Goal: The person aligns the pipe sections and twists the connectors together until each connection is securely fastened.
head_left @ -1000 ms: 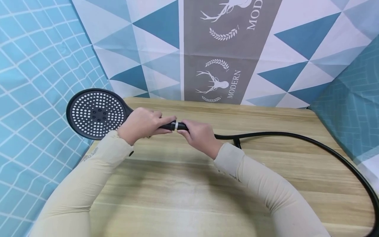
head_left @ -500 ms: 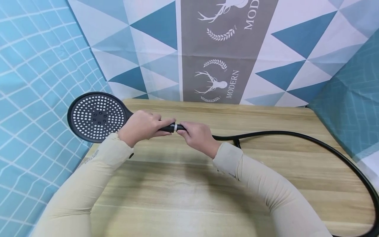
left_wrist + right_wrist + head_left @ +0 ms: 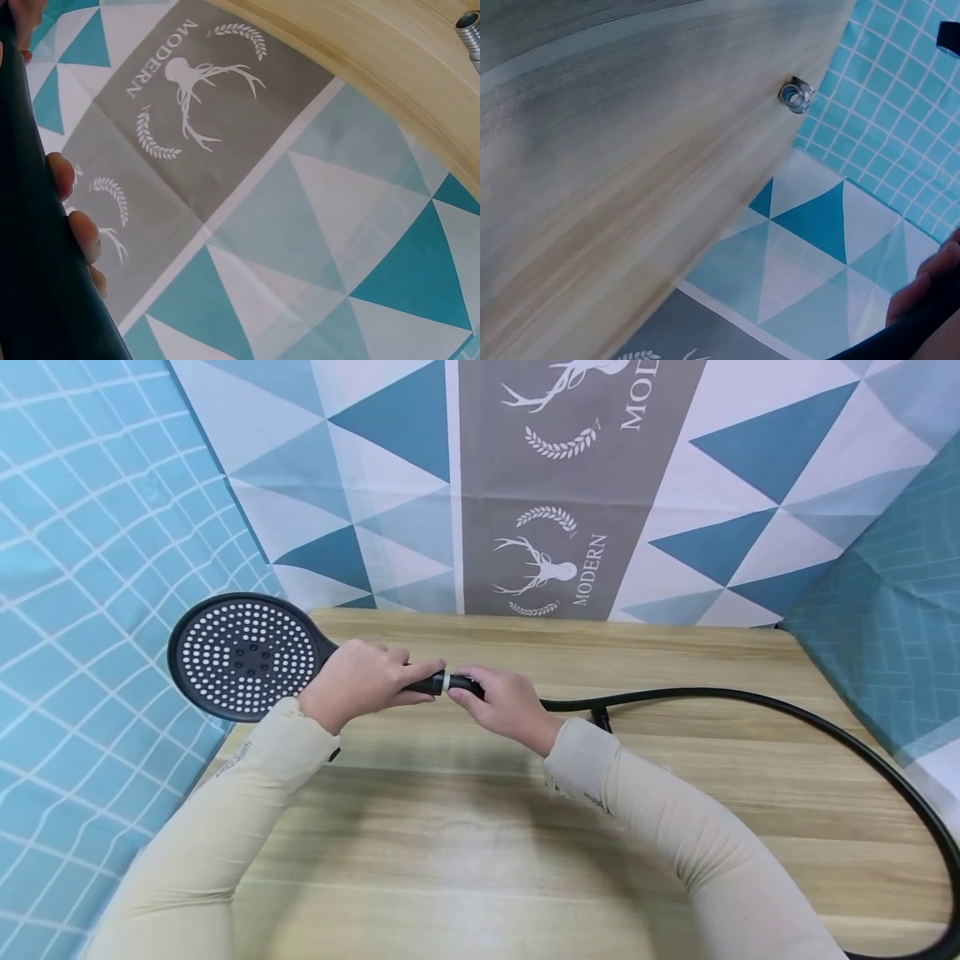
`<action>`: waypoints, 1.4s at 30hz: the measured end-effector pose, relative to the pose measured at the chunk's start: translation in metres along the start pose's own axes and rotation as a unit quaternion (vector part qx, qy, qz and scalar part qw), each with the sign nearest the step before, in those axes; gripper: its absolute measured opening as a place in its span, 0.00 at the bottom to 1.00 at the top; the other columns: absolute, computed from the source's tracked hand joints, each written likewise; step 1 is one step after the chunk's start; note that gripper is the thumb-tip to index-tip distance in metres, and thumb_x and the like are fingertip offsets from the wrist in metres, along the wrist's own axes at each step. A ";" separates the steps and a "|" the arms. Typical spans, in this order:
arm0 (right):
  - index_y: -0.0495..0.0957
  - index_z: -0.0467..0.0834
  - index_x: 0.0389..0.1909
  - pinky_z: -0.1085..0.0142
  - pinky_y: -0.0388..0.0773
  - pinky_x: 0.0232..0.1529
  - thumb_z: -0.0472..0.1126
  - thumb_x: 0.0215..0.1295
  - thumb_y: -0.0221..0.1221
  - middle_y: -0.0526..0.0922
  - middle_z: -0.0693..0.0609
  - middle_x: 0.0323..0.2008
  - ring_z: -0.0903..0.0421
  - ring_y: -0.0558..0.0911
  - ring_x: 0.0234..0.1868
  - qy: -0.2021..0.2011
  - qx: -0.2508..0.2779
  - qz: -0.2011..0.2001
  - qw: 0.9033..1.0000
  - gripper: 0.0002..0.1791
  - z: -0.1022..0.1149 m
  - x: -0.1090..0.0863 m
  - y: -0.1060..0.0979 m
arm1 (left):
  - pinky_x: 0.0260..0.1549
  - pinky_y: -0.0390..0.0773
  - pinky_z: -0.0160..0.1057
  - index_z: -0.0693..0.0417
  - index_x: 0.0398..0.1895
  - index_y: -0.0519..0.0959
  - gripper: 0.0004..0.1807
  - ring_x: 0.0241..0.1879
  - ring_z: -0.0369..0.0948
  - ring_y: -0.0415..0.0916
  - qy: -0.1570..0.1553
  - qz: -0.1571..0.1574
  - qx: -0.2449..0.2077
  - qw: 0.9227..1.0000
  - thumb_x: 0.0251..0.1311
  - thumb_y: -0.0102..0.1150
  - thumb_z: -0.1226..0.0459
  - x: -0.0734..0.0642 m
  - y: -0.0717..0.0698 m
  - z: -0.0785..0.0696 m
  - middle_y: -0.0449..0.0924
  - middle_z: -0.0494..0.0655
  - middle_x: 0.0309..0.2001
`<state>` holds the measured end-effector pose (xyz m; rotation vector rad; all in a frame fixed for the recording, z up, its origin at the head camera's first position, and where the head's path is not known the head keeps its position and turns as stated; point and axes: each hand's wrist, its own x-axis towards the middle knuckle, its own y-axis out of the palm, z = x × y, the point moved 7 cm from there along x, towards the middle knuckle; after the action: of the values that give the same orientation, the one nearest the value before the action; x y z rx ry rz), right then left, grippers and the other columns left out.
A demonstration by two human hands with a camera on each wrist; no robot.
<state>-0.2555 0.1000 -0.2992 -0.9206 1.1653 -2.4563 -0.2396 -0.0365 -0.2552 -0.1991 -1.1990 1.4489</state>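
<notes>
My left hand [image 3: 358,681] grips the handle of a black shower head [image 3: 247,656], whose round face with pale nozzles tilts up toward me at the left. My right hand [image 3: 506,702] pinches the end of a black shower hose [image 3: 712,693] between thumb and fingers. Handle and hose end meet at a pale ring [image 3: 446,682] between the two hands. The left wrist view has the dark handle [image 3: 45,225] close up, with fingertips [image 3: 84,232] curled round its far side. At the right wrist view's lower right, the right hand's fingers [image 3: 922,285] lie over the dark hose.
The hose arcs over the wooden table [image 3: 465,852] to its right edge. A short black piece [image 3: 602,720] lies beneath the hose. A metal threaded fitting [image 3: 796,95] sits near the table's edge. Patterned cloth walls [image 3: 405,502] stand behind and at both sides.
The shower head and left hand have dipped slightly. My right fingers have shifted a little on the hose end, which shows a bit more now.
</notes>
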 end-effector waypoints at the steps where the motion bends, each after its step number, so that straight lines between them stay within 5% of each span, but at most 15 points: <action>1: 0.80 0.41 0.50 0.67 0.70 0.25 0.46 0.69 0.58 0.79 0.53 0.24 0.60 0.72 0.20 0.012 0.018 0.008 1.000 0.16 -0.002 0.000 0.000 | 0.08 0.65 0.40 0.44 0.44 0.79 0.21 0.08 0.40 0.60 0.001 -0.001 0.002 1.000 0.51 0.70 0.46 0.000 0.000 0.000 0.67 0.46 0.14; 7: 0.80 0.38 0.50 0.69 0.67 0.26 0.45 0.68 0.59 0.77 0.52 0.25 0.59 0.70 0.22 0.112 0.160 0.064 0.979 0.16 -0.015 0.003 0.004 | 0.08 0.66 0.40 0.44 0.43 0.77 0.21 0.08 0.40 0.61 0.017 0.000 0.014 1.000 0.51 0.70 0.46 0.001 0.000 -0.001 0.68 0.46 0.15; 11: 0.80 0.33 0.45 0.70 0.66 0.27 0.40 0.69 0.58 0.75 0.52 0.24 0.60 0.69 0.24 0.128 0.212 0.088 0.965 0.13 -0.017 0.005 0.007 | 0.08 0.67 0.40 0.45 0.43 0.76 0.21 0.09 0.40 0.63 0.026 0.004 0.019 0.999 0.52 0.69 0.46 0.003 0.001 -0.003 0.68 0.46 0.15; 37: 0.80 0.33 0.34 0.71 0.57 0.20 0.37 0.69 0.56 0.71 0.56 0.17 0.62 0.62 0.16 0.112 0.227 0.112 0.961 0.10 -0.012 0.007 0.004 | 0.08 0.66 0.40 0.45 0.41 0.75 0.21 0.08 0.40 0.62 0.029 0.002 0.016 0.999 0.51 0.70 0.46 0.003 -0.004 -0.008 0.67 0.46 0.14; 42: 0.80 0.32 0.38 0.70 0.59 0.22 0.37 0.70 0.56 0.70 0.55 0.18 0.61 0.63 0.18 0.112 0.213 0.109 0.964 0.11 -0.010 0.006 0.005 | 0.08 0.67 0.40 0.45 0.41 0.76 0.21 0.08 0.40 0.62 0.024 0.013 0.020 0.999 0.51 0.69 0.45 0.003 -0.003 -0.007 0.68 0.46 0.15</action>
<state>-0.2672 0.0997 -0.3053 -0.3793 0.7012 -2.5219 -0.2332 -0.0310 -0.2548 -0.2205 -1.1321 1.4809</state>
